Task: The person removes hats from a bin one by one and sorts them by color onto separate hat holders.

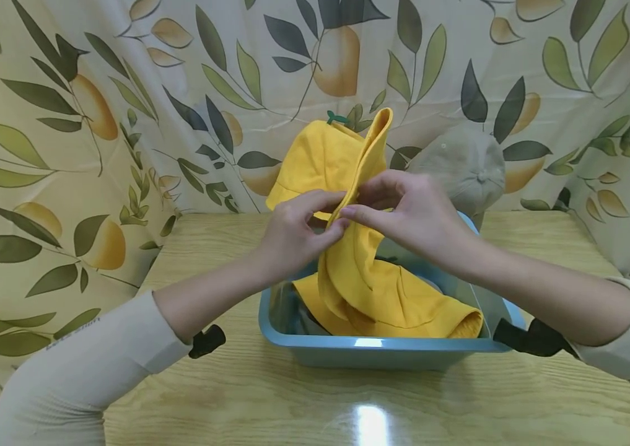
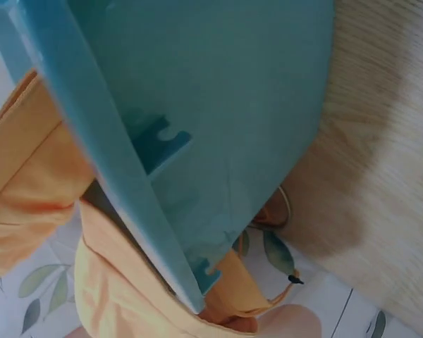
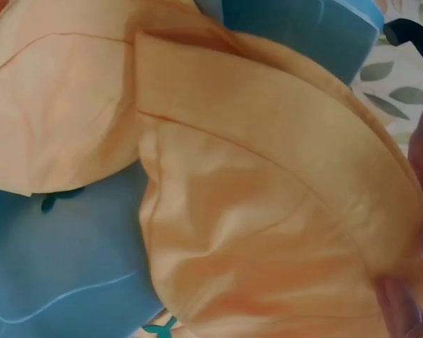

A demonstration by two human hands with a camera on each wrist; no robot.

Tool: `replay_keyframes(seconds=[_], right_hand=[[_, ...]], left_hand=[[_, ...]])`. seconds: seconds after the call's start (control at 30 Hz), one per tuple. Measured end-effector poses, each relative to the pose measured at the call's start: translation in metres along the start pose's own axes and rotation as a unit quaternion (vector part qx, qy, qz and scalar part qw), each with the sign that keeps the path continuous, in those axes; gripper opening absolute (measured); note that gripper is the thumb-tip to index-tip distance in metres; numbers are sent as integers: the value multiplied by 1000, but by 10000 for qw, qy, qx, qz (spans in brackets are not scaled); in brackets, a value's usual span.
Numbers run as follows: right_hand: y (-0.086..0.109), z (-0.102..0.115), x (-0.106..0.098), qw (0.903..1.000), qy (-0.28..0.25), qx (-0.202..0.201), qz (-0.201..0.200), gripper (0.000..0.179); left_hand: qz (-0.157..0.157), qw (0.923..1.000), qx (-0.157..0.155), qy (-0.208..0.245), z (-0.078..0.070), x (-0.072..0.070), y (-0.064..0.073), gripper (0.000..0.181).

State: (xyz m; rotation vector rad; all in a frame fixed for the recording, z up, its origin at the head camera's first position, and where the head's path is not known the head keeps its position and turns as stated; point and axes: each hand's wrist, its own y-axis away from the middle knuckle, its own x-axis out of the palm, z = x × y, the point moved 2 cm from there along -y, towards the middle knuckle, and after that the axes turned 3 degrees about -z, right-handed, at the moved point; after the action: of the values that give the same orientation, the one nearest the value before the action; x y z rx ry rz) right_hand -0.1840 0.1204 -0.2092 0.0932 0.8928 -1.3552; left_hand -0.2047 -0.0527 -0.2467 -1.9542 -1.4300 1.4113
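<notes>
Nearest is a wood-grain tabletop (image 1: pixel 225 402), with a white glare spot on its front part, and a light sleeve (image 1: pixel 86 365) comes in from each side, its cuff pushed back along the forearm. A small black piece (image 1: pixel 209 341) sticks out beside the left cuff, and a larger one (image 1: pixel 532 337) beside the right. Past the glare stands a blue bin (image 1: pixel 393 344), its front rim running crosswise. In it a yellow hat (image 1: pixel 420 303) lies slumped, its right end close to the front rim and some dark grey material showing at its left. Above the bin, a second yellow hat (image 1: pixel 345 266) is held with its folded brim upright, its lower end overlapping the slumped one. The left hand (image 1: pixel 300 229) pinches the brim edge between thumb and fingers from the left; the right hand (image 1: pixel 417 210) pinches it from the right, so close that the fingertips nearly meet. Just behind the hands rises a yellow crown (image 1: pixel 311 158) topped by a green sprout (image 1: pixel 338 118); whether it belongs to the held hat cannot be told. Farther right, behind the bin, sits a grey-beige cap (image 1: pixel 465 167). At the back hangs cloth (image 1: pixel 209 31) printed with leaves and yellow-orange fruit.
</notes>
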Motion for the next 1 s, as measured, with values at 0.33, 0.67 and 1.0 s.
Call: replay_keyframes(seconds=[0.33,0.67,1.0], right_hand=[[8,-10,3,9988,-308,-381,59,28],[9,-14,6,9992,-242,-262,187,32],[17,-20,31,9949,271,-926,-297,82]], left_hand=[[885,9886,468,1124,9,1,4,62],[1199,9805,75,1553,25,-2,5,53],[939,9845,-100,1476,23,4,3,59]])
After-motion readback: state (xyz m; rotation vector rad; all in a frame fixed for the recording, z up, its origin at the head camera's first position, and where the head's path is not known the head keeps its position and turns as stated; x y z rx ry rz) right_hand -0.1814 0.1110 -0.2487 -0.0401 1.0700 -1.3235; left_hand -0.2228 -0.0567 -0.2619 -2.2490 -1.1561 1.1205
